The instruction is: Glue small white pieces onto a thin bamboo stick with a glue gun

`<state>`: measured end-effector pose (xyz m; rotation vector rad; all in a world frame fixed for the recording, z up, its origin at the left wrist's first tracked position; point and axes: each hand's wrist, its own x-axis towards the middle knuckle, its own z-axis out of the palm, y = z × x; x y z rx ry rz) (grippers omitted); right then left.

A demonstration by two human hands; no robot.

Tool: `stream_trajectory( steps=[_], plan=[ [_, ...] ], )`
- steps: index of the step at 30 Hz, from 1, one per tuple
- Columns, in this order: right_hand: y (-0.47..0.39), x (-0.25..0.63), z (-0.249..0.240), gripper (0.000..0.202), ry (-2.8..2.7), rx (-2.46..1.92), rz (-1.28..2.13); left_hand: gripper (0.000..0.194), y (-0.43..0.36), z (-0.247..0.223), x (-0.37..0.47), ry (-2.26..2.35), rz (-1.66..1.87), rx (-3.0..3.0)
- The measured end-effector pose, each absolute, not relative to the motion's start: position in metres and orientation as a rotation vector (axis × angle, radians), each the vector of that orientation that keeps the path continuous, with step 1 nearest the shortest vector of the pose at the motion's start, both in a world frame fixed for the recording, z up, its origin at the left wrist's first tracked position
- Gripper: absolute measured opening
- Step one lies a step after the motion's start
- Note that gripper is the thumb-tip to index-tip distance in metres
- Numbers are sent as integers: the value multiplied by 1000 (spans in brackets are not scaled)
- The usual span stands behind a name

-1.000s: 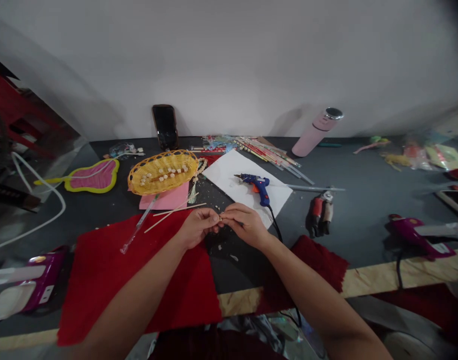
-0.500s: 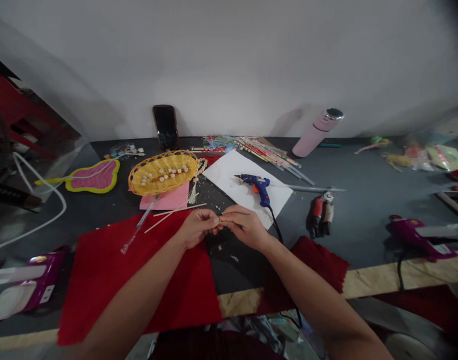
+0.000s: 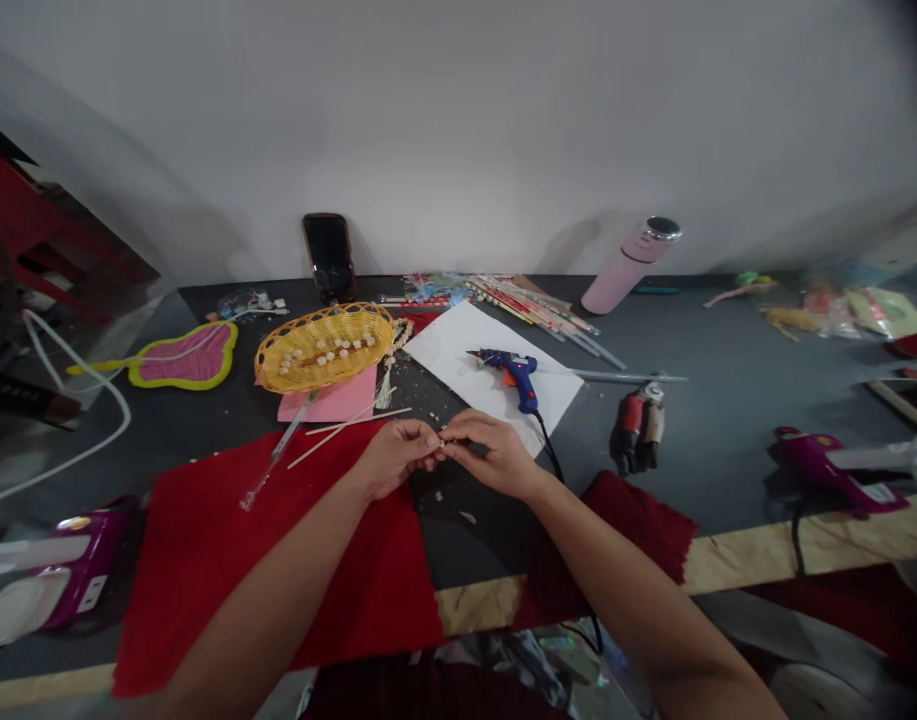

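My left hand (image 3: 398, 458) and my right hand (image 3: 492, 452) meet over the dark table, fingertips pinched together around a tiny pale piece (image 3: 442, 443) too small to make out. Behind my left hand is a yellow woven basket (image 3: 327, 350) holding small pale pieces, resting partly on pink paper (image 3: 334, 398). Thin wooden sticks (image 3: 349, 425) lie beside that hand. A blue glue gun (image 3: 514, 372) rests on a white sheet (image 3: 454, 340) beyond my right hand. Red cloth (image 3: 278, 550) spreads under my left forearm.
Pliers (image 3: 639, 425) lie right of the sheet. A pink bottle (image 3: 630, 265) and a phone (image 3: 329, 255) stand by the wall, with wrapped sticks (image 3: 533, 305) between them. Purple devices sit at far left (image 3: 90, 565) and far right (image 3: 840, 470). The glue gun's cord runs past my right wrist.
My right fingers have shifted slightly at the pinch, with thumb and forefinger a little more apart. The whole view has moved very slightly; the objects on the table stay put.
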<state>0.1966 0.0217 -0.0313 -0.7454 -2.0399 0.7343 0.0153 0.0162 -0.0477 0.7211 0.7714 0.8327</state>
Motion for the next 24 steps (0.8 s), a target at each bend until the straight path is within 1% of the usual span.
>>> stream_trajectory(
  steps=[5, 12, 17, 18, 22, 24],
  plan=[
    [21, 196, -34, 15, -2040, -836, 668, 28, 16, -47, 18, 770, 868, 716],
    [22, 195, -35, 12, -2080, -863, 588, 24, 16, -46, 16, 782, 848, 722],
    [22, 198, -35, 33, -2058, -887, 639, 23, 16, -47, 16, 781, 854, 715],
    [22, 198, -35, 32, -2070, -865, 635, 22, 16, -47, 16, 776, 854, 719],
    [23, 197, -37, 19, -2094, -809, 583, 20, 16, -49, 15, 769, 853, 739],
    [23, 197, -38, 18, -2089, -811, 556, 21, 16, -49, 16, 768, 853, 733]
  ],
)
